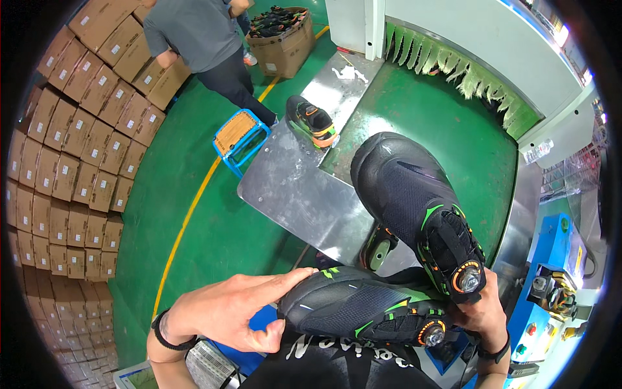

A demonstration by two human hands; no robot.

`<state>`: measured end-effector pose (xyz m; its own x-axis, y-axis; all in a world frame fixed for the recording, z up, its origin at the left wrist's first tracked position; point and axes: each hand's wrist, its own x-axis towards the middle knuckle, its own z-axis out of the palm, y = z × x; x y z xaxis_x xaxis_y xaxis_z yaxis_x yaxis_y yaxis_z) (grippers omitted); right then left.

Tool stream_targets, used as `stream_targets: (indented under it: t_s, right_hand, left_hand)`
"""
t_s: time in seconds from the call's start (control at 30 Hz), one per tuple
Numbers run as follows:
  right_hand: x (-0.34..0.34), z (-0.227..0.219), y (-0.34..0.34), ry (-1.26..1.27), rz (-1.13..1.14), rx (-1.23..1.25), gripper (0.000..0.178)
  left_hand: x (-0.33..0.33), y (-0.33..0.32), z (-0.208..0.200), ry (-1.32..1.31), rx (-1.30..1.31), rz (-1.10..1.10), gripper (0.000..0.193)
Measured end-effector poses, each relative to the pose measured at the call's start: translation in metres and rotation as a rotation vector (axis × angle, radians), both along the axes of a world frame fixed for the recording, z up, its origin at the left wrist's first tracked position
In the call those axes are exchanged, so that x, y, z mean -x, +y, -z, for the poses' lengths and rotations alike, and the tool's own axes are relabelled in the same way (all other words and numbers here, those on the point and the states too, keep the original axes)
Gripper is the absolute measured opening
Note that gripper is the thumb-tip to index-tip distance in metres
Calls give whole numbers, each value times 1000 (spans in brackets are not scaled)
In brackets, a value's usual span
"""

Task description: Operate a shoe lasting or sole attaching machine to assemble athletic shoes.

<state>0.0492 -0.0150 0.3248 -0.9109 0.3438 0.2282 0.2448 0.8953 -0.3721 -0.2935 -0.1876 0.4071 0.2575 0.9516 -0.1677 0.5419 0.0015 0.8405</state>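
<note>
Two black shoes with green and orange trim and round dial closures are in front of me. My right hand (483, 311) grips both near the collars, its fingers partly hidden behind them. The upper shoe (405, 185) points its toe away over the metal table. The lower shoe (363, 308) lies sideways close to my body, toe to the left. At that toe is my left hand (240, 305), with the forefinger along the top and the thumb by the near side. Another similar shoe (312, 123) rests on the metal table (285, 175). Below the upper shoe, a dark shoe-like piece (379, 249) is partly hidden.
A green conveyor belt (447, 110) runs under a machine with a pale green bristle curtain (447, 61). Stacked cartons (78, 142) line the left. A person in grey (194, 35) stands near a blue-framed stool (240, 136) and a carton of shoes (282, 52). Blue equipment (547, 259) is at right.
</note>
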Motion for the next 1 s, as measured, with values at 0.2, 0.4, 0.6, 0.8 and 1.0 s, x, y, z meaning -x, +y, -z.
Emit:
stream_targets:
  t_s: [0.2, 0.4, 0.6, 0.8, 1.0]
  right_hand:
    - [0, 2, -1, -18, -35, -43, 38]
    - [1, 5, -3, 8, -37, -29, 40]
    - [-2, 5, -2, 20, -49, -6, 44]
    - [-2, -2, -2, -33, 4, 6, 49]
    - [0, 0, 0, 5, 1, -7, 49]
  left_hand:
    - [1, -12, 2, -72, 9, -51, 69]
    - [-2, -20, 5, -117, -20, -114, 62]
    - [-4, -24, 0, -87, 27, -147, 57]
    - [-5, -23, 2, -97, 0, -175, 56]
    - [1, -20, 5, -100, -23, -151, 54]
